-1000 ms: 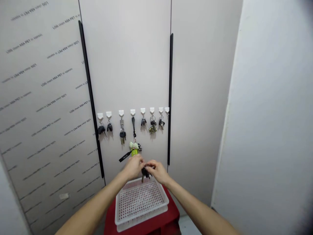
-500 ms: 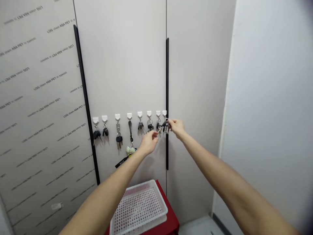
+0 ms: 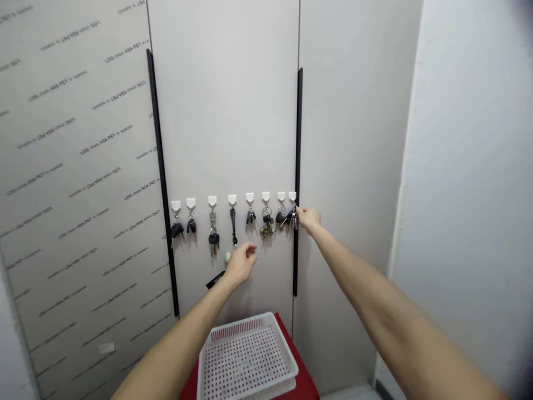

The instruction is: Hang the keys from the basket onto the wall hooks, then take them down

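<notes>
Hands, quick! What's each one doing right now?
Left hand: open, nothing seen held.
Right hand: at rightmost black-and-silver metal keys; whether closed can't be told.

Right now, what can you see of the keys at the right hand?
The keys are bunched just below the rightmost white hook, by the black strip. They look like silvery metal, with a dark part angled left. The right hand has fingertips at their upper right; whether they're fully hooked is too small to tell.

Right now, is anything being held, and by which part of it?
The right hand seems to pinch the rightmost key bunch near its top; the left hand holds nothing visible.
</notes>
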Demonstrator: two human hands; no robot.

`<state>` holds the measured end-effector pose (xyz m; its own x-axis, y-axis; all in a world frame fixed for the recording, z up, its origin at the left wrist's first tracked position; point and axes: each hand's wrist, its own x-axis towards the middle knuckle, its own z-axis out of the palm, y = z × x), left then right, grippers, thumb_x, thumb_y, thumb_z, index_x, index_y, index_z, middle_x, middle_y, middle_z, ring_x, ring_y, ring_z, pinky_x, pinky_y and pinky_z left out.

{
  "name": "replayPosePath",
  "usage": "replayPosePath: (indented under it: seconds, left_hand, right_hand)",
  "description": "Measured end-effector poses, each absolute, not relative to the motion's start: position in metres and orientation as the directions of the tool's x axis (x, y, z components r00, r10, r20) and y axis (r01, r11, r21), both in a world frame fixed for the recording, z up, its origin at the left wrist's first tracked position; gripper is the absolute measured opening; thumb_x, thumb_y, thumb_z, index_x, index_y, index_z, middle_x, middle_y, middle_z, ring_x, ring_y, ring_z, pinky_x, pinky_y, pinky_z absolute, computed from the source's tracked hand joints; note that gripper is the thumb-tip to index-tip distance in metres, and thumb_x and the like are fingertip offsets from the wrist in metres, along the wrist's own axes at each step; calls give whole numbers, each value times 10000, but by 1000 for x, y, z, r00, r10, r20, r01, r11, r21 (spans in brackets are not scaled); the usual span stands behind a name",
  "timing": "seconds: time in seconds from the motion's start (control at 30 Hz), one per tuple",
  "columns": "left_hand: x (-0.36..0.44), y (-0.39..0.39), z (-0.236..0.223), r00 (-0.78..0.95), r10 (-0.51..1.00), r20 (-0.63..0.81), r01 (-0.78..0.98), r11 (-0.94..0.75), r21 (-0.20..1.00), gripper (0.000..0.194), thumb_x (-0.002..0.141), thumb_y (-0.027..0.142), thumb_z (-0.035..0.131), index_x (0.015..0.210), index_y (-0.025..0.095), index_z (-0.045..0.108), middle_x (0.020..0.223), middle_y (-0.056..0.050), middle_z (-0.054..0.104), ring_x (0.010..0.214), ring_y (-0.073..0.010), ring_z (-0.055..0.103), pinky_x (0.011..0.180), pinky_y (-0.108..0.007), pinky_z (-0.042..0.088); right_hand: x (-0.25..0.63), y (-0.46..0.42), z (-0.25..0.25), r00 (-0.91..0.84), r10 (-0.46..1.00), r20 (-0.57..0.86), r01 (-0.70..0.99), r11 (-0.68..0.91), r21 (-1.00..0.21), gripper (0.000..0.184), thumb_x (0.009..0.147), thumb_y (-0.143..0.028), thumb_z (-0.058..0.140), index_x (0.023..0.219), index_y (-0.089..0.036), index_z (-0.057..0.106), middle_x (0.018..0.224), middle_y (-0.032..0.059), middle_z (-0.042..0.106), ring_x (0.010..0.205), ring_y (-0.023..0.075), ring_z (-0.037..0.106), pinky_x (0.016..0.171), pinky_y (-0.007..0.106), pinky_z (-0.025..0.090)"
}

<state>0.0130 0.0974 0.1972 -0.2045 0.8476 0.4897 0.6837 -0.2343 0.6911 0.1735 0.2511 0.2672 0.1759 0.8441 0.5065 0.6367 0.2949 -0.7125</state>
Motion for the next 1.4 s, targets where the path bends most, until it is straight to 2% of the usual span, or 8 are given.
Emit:
replayPosePath:
  seconds: [0.2, 0.37, 0.47, 0.57, 0.7, 0.87, 1.03, 1.4]
  left_hand:
    - [-12, 81, 144, -345, 858, 381, 527, -159, 835, 207, 586, 89, 433, 783, 118, 489, 716, -13, 525, 661, -74, 480, 649, -200, 373]
    - [-23, 58, 87, -484, 862, 153, 356, 34, 934, 209, 575, 106, 447, 783, 85, 469, 457, 73, 351, 420, -38, 363, 453, -166, 310]
    - [-24, 46, 72, -469, 882, 50, 246, 76, 966, 328, 570, 53, 392, 896, 79, 423, 426, 93, 308, 356, -22, 292, 391, -156, 250]
    - [-25, 38, 87, -438, 898, 42, 171, 37, 985, 499, 549, 13, 364, 1042, 77, 324, 422, 100, 318, 342, -14, 266, 373, -151, 220]
    - [-28, 21, 152, -377, 890, 256, 129, -224, 966, 649, 546, 47, 414, 1149, 113, 182, 442, 102, 349, 358, -5, 259, 382, -141, 214]
    - [-21, -11, 242, -314, 701, 640, 171, -622, 764, 756, 571, 109, 462, 1188, 219, 39, 491, 93, 374, 421, -6, 312, 435, -133, 260]
    - [-15, -12, 259, -273, 633, 725, 205, -698, 686, 796, 564, 69, 461, 1189, 228, -6, 490, 97, 357, 426, -2, 312, 447, -126, 269]
    - [-10, 4, 241, -264, 710, 653, 165, -633, 756, 796, 568, 82, 465, 1187, 231, -12, 480, 102, 353, 414, -6, 312, 464, -136, 295]
  right_hand:
    - [178, 215, 209, 210, 802, 560, 631, 326, -704, 275, 651, -279, 341, 790, -134, 528, 682, 60, 549, 617, 133, 476, 537, 214, 321]
    - [153, 163, 116, -334, 891, 308, 518, 446, -730, 216, 593, -146, 368, 741, -107, 521, 446, -37, 404, 407, 67, 345, 432, 186, 268]
    - [129, 131, 84, -619, 784, 38, 482, 418, -770, 307, 555, -79, 368, 823, -93, 517, 389, -75, 323, 350, 37, 265, 385, 173, 210]
    - [105, 108, 92, -790, 611, -51, 425, 485, -764, 462, 528, -56, 386, 983, -103, 458, 381, -92, 303, 334, 24, 237, 362, 164, 181]
    - [82, 86, 157, -760, 586, 280, 175, 600, -780, 623, 543, -53, 384, 1151, -118, 265, 426, -91, 330, 371, 24, 265, 377, 152, 222]
    - [83, 57, 246, -419, 523, 742, -228, 731, -643, 667, 641, -130, 370, 1208, -191, 24, 496, -75, 347, 417, 36, 300, 411, 158, 276]
    - [87, 55, 260, -327, 504, 799, -268, 762, -590, 706, 647, -145, 383, 1205, -202, -46, 490, -82, 341, 393, 35, 278, 403, 163, 276]
    - [80, 64, 237, -414, 521, 747, -278, 709, -648, 722, 624, -154, 391, 1206, -181, -37, 458, -99, 315, 388, 26, 278, 393, 146, 261]
